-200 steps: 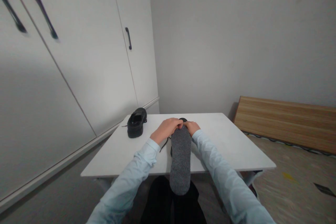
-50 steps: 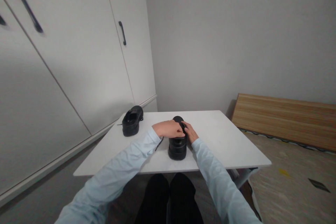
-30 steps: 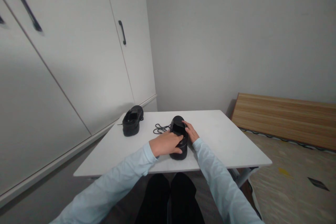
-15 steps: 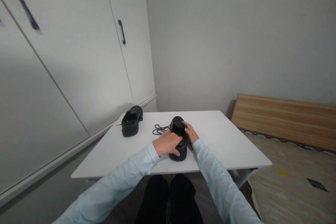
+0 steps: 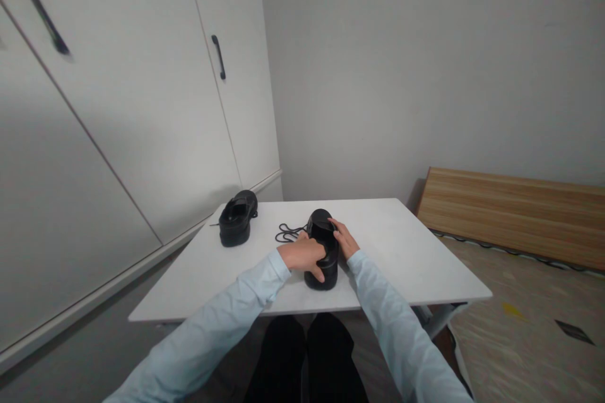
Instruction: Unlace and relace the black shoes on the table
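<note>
A black shoe stands upright on the white table in front of me, its toe pointing away. My left hand grips its left side, with the fingers reaching into the opening and the thumb by the heel. On the other side, my right hand is closed on the upper right edge of the shoe near the tongue. A black shoelace lies in loops on the table to the left of the shoe. The inside of the shoe is partly hidden by my left hand.
A second black shoe sits at the table's far left. White cabinets with dark handles line the left side. Against the grey wall, a wooden board leans at the right, above a beige floor covering.
My left hand has shifted very slightly, its fingers a little deeper in the shoe opening. My right hand and the shoe stay in place.
</note>
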`<state>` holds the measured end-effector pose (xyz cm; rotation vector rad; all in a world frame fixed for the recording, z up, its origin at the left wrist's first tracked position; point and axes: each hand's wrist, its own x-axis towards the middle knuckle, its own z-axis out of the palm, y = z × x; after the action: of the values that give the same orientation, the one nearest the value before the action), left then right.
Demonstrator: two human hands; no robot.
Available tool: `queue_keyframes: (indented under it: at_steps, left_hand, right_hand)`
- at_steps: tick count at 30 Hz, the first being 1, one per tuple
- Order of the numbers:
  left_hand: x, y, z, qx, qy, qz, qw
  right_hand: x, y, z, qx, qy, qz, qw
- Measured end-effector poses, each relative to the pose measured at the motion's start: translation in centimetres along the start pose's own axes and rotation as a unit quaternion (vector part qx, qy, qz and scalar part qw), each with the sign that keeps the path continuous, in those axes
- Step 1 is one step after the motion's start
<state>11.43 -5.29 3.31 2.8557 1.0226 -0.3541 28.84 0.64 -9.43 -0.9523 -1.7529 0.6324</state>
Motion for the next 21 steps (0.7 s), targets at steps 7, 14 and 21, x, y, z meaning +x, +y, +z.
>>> queue_keyframes:
  at_steps: [7,14,21]
  left_hand:
    - [0.2,-0.1,0.0,-0.004,-0.019,0.001,1.000]
    - [0.2,-0.3,-0.3,-0.004,-0.017,0.000,1.000]
    - [0.2,-0.9,-1.3,-0.055,-0.034,0.020,0.998]
  right_hand:
    - [0.4,-0.2,-0.2,-0.009,0.002,0.014,1.000]
    - [1.9,-1.1,-1.3,-0.048,-0.027,0.006,0.998]
    - [5.1,-3.6,-1.2,-0.043,-0.064,-0.063,0.995]
